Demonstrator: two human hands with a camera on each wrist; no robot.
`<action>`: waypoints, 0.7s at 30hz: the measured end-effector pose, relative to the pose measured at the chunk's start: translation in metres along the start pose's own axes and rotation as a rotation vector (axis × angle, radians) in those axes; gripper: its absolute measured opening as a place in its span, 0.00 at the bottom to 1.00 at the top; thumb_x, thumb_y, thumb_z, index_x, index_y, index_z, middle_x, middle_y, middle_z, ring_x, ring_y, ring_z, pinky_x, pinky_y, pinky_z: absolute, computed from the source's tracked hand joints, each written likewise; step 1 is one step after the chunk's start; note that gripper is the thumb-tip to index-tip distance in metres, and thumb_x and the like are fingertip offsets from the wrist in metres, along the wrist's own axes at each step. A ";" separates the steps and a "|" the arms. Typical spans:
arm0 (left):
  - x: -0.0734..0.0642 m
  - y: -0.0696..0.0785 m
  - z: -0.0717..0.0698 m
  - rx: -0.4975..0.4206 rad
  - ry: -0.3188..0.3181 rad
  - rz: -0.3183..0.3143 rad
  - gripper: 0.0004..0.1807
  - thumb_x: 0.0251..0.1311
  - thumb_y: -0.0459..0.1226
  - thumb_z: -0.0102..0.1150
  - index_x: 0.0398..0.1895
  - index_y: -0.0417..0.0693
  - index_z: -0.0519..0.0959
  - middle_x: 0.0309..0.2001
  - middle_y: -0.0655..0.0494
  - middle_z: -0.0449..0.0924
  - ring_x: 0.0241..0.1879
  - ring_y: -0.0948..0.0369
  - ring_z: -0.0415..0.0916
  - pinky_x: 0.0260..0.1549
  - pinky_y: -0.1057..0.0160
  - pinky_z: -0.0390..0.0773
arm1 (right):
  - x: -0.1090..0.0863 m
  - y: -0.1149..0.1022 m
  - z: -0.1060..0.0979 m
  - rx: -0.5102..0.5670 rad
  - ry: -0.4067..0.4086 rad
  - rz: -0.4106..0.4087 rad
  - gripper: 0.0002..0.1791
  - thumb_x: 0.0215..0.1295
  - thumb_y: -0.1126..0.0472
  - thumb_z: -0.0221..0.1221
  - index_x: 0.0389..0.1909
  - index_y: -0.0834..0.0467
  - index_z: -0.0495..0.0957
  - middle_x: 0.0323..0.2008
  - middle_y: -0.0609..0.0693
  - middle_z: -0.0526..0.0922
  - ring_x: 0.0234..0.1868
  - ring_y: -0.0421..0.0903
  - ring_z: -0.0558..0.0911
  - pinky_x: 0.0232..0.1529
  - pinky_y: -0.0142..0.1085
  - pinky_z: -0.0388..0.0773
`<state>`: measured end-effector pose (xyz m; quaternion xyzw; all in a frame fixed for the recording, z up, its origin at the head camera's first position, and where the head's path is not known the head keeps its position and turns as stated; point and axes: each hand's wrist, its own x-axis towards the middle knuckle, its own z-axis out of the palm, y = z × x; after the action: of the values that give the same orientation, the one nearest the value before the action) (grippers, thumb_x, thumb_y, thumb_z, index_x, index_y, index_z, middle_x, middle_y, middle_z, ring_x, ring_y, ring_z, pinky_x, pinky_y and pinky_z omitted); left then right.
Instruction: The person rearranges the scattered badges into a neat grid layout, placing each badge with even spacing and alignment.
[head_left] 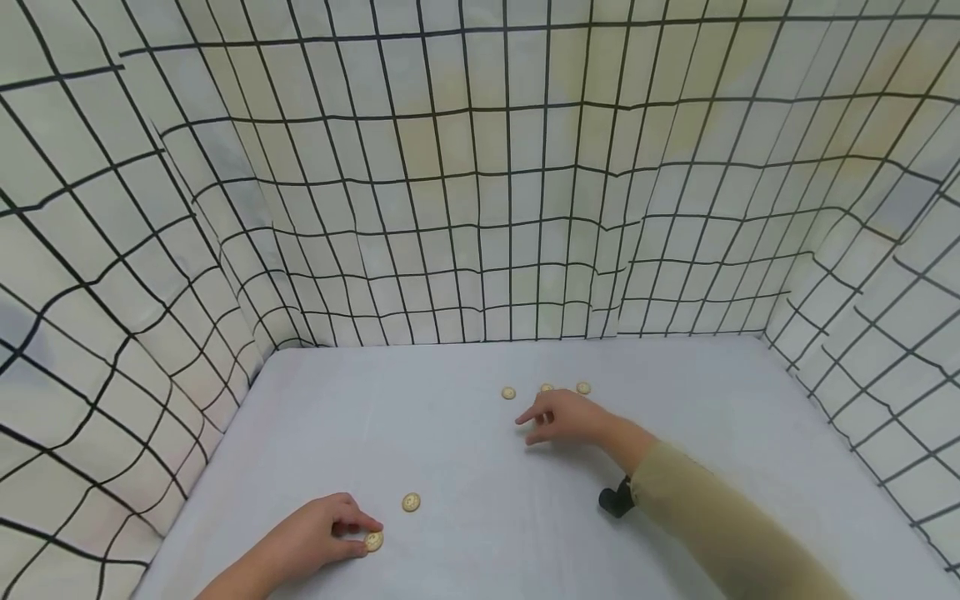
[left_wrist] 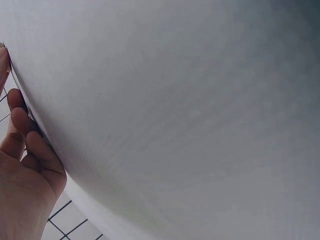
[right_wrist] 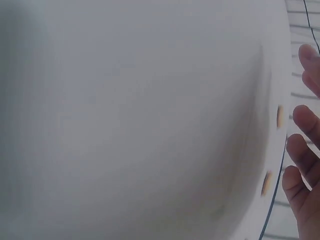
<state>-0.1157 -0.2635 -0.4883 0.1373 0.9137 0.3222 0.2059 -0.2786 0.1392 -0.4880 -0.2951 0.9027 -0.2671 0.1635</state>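
In the head view my left hand (head_left: 318, 533) pinches a small round pale-yellow disc (head_left: 374, 541) at its edge between thumb and forefinger, low over the white tabletop. The other fingers of that hand (left_wrist: 30, 160) are curled in the left wrist view. A second disc (head_left: 411, 502) lies just beyond it to the right. My right hand (head_left: 566, 417) hovers near the far row of discs, its thumb and forefinger apart and nothing between them. One disc (head_left: 508, 392) of that row lies left of it, another disc (head_left: 583, 388) behind it, and a third disc (head_left: 547, 387) is partly covered by the hand.
A white cloth (head_left: 450, 433) covers the table. White sheets with a black grid (head_left: 450, 208) stand along the back and both sides. A small black device (head_left: 617, 498) hangs at my right wrist by the tan sleeve (head_left: 727, 525).
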 end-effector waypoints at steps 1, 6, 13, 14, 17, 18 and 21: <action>0.000 0.000 0.000 -0.001 0.000 -0.004 0.12 0.52 0.47 0.73 0.41 0.64 0.88 0.32 0.63 0.74 0.30 0.67 0.64 0.28 0.66 0.66 | 0.004 -0.005 0.003 -0.006 -0.011 -0.016 0.18 0.55 0.49 0.73 0.49 0.43 0.87 0.30 0.38 0.77 0.34 0.41 0.73 0.36 0.35 0.72; -0.001 -0.001 0.002 0.007 0.003 -0.011 0.12 0.51 0.47 0.74 0.41 0.64 0.88 0.32 0.64 0.74 0.29 0.67 0.64 0.28 0.66 0.66 | 0.020 -0.033 0.022 -0.026 -0.057 -0.089 0.19 0.54 0.47 0.73 0.48 0.42 0.87 0.31 0.36 0.76 0.34 0.38 0.74 0.37 0.32 0.72; -0.001 -0.001 0.002 0.015 0.011 0.011 0.13 0.52 0.47 0.74 0.42 0.64 0.88 0.32 0.65 0.75 0.29 0.68 0.65 0.28 0.66 0.67 | 0.040 -0.069 0.046 -0.083 -0.104 -0.158 0.18 0.54 0.46 0.73 0.48 0.39 0.87 0.31 0.34 0.76 0.34 0.34 0.73 0.38 0.29 0.71; -0.001 -0.001 0.002 0.014 0.012 0.011 0.12 0.52 0.47 0.74 0.41 0.64 0.88 0.32 0.65 0.75 0.29 0.68 0.65 0.28 0.66 0.67 | 0.042 -0.074 0.049 -0.087 -0.113 -0.163 0.18 0.55 0.46 0.73 0.48 0.39 0.87 0.31 0.35 0.76 0.34 0.35 0.73 0.38 0.28 0.71; -0.001 -0.002 0.001 0.009 0.015 0.013 0.12 0.52 0.48 0.73 0.41 0.64 0.88 0.31 0.65 0.75 0.29 0.68 0.65 0.28 0.66 0.67 | 0.048 -0.087 0.057 -0.115 -0.136 -0.191 0.18 0.55 0.47 0.73 0.48 0.39 0.87 0.30 0.35 0.75 0.34 0.34 0.72 0.38 0.28 0.70; -0.001 -0.002 0.001 0.008 0.016 0.014 0.12 0.52 0.48 0.73 0.41 0.64 0.88 0.31 0.65 0.75 0.29 0.68 0.65 0.28 0.66 0.67 | 0.050 -0.091 0.060 -0.124 -0.142 -0.204 0.18 0.55 0.48 0.73 0.48 0.40 0.87 0.30 0.35 0.75 0.34 0.34 0.72 0.38 0.27 0.69; 0.000 -0.002 0.001 0.011 0.015 0.026 0.12 0.52 0.49 0.73 0.42 0.65 0.88 0.31 0.64 0.74 0.28 0.68 0.65 0.27 0.66 0.67 | 0.055 -0.101 0.069 -0.154 -0.159 -0.252 0.18 0.55 0.48 0.73 0.49 0.40 0.87 0.30 0.35 0.74 0.33 0.33 0.71 0.37 0.26 0.68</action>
<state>-0.1157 -0.2647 -0.4903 0.1479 0.9152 0.3208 0.1941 -0.2452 0.0097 -0.4931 -0.4380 0.8604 -0.1915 0.1766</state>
